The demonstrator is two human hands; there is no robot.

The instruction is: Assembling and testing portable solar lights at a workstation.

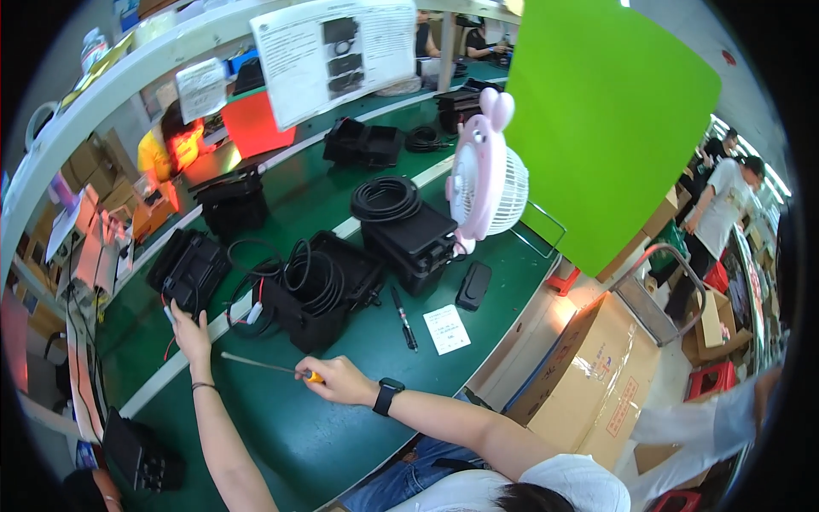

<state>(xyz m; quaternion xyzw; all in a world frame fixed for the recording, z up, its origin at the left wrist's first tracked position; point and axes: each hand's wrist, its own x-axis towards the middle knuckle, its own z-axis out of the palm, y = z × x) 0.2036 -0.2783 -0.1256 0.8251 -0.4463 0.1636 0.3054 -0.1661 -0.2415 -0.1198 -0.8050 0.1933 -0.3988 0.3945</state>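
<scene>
My left hand [191, 334] reaches the near edge of an opened black plastic case [189, 269] at the left, its fingers stretched and thumb apart. A white connector [169, 314] with a red wire lies by those fingertips. In my closed right hand [343, 381] is a screwdriver [264, 364] with a yellow handle; its long metal shaft points left above the green table [281, 418], touching nothing. Just beyond the right hand stands another open black case [316, 324], with coiled black cable [311, 282] on it and a white connector [254, 312] on its left.
A closed black case [414, 243] carries a cable coil [386, 199]. Right of it stand a pink fan [482, 175], a black pouch-like object [473, 285], a pen [404, 320] and a paper slip [447, 329]. More black cases lie around. A carton [597, 375] stands right of the table.
</scene>
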